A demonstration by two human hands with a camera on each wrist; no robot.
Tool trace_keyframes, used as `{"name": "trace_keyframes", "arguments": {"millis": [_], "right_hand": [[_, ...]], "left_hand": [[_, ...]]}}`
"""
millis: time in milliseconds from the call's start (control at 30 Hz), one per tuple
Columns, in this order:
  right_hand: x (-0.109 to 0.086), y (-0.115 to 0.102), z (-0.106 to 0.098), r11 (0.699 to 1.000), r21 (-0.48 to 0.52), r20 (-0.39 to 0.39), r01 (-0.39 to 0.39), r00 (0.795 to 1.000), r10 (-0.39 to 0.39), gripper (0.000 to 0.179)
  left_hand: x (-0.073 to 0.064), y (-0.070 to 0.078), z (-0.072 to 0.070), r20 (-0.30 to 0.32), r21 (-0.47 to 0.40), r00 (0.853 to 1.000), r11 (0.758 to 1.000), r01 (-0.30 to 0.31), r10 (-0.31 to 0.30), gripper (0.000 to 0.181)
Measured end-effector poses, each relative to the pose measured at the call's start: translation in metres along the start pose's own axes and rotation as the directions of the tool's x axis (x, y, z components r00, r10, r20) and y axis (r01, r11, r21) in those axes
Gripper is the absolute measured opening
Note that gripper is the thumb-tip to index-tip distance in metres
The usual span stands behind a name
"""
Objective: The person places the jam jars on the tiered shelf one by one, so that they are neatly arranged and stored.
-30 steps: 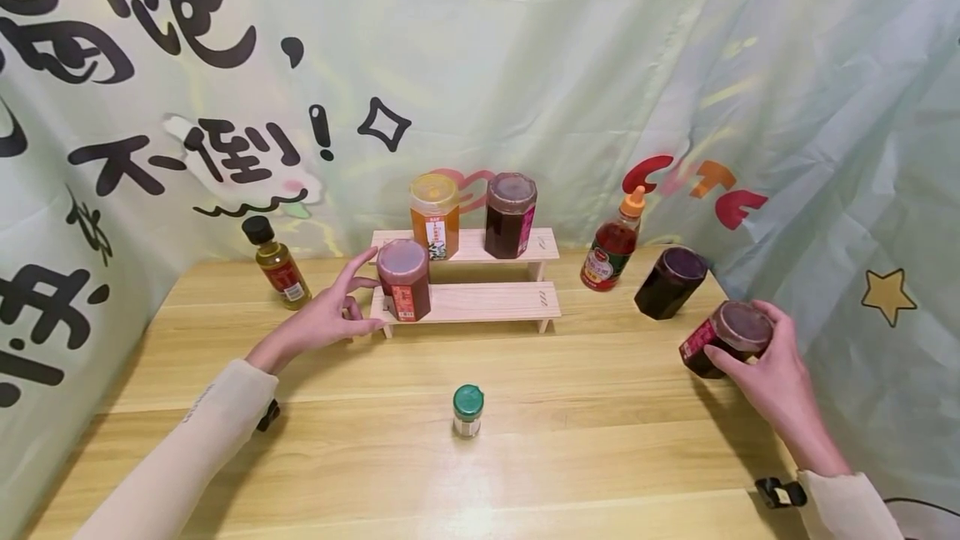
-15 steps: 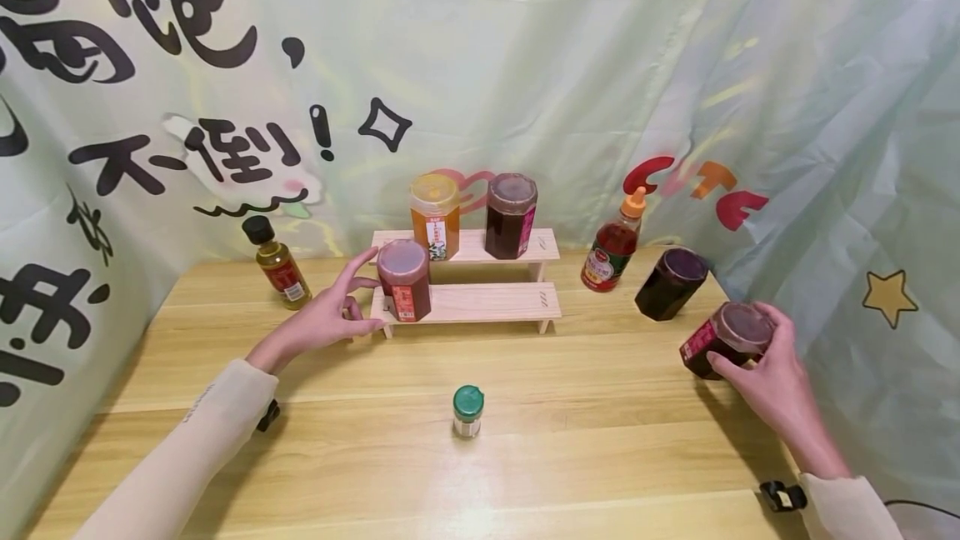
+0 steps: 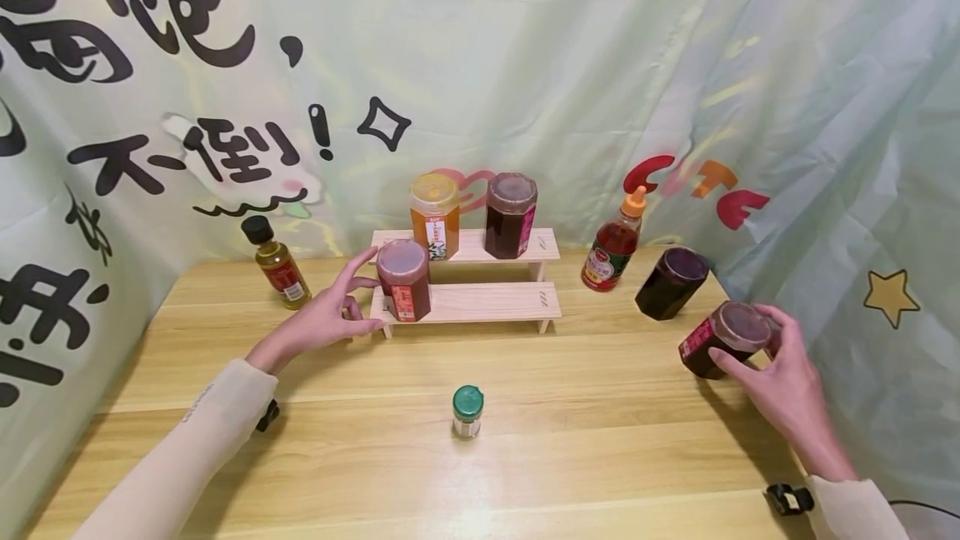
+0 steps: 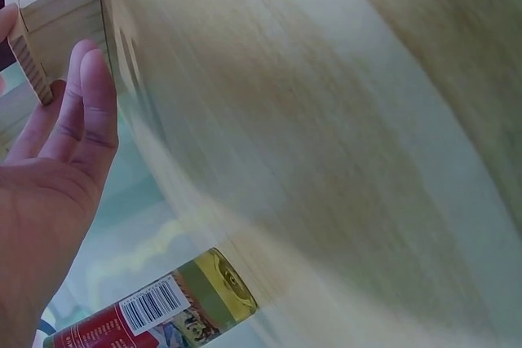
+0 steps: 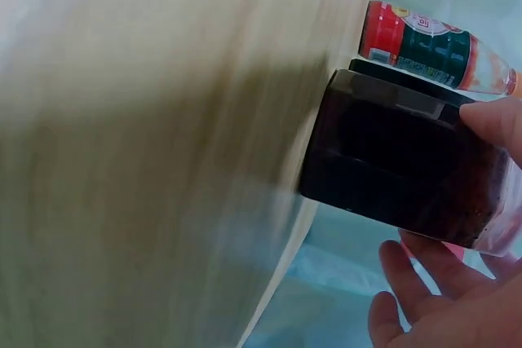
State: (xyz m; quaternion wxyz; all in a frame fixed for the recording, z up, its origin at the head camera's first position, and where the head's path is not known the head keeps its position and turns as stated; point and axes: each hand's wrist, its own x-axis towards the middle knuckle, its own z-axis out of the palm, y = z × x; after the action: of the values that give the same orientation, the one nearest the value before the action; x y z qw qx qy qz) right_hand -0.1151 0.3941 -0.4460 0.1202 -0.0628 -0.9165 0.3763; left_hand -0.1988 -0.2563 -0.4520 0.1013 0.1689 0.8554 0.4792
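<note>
My left hand (image 3: 332,311) is beside a reddish-brown jar (image 3: 404,282) at the left end of the wooden rack's lower shelf (image 3: 487,301). Its thumb and index finger are spread toward the jar; whether they touch it is unclear. In the left wrist view the other fingers (image 4: 86,112) are extended near the shelf's end. On the right, my right hand (image 3: 783,377) has thumb and fingers around a dark jar with a pink label (image 3: 723,342), standing on the table. The right wrist view shows the thumb (image 5: 493,124) against this jar (image 5: 400,152), opposite the other fingers.
On the upper shelf stand an amber jar (image 3: 435,219) and another dark jar (image 3: 512,217). A red sauce bottle (image 3: 611,248) and a dark jar (image 3: 670,283) stand right. An oil bottle (image 3: 277,265) is at left, a green-capped shaker (image 3: 467,412) at front. Cloth (image 3: 480,48) hangs behind.
My right hand has shifted slightly to the right and its fingers look a little looser around the dark jar, which stays nearly in place. The left hand and its jar have not visibly moved.
</note>
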Motion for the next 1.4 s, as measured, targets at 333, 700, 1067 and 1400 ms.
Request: {"name": "trace_keyframes", "arguments": {"millis": [333,700,1067,1400], "right_hand": [[-0.002,0.000,-0.002,1.000,-0.012,-0.036,0.000,0.999,0.000,0.103],[-0.005,-0.012,0.001,0.997,-0.015,-0.081,0.080,0.993,-0.081,0.098],[-0.008,-0.041,0.015,0.982,0.065,-0.144,0.176,0.976,-0.165,0.095],[-0.011,-0.065,0.028,0.973,0.070,-0.101,0.222,0.972,-0.215,0.096]], "left_hand": [[-0.002,-0.002,0.000,-0.003,0.009,1.000,1.000,-0.001,0.001,0.119],[-0.003,-0.002,-0.001,-0.011,0.014,1.000,1.000,-0.002,0.002,0.120],[-0.002,-0.001,-0.002,-0.018,0.020,1.000,1.000,0.004,-0.004,0.120],[-0.001,-0.002,0.000,-0.035,0.035,0.998,0.998,-0.048,0.049,0.122]]}}
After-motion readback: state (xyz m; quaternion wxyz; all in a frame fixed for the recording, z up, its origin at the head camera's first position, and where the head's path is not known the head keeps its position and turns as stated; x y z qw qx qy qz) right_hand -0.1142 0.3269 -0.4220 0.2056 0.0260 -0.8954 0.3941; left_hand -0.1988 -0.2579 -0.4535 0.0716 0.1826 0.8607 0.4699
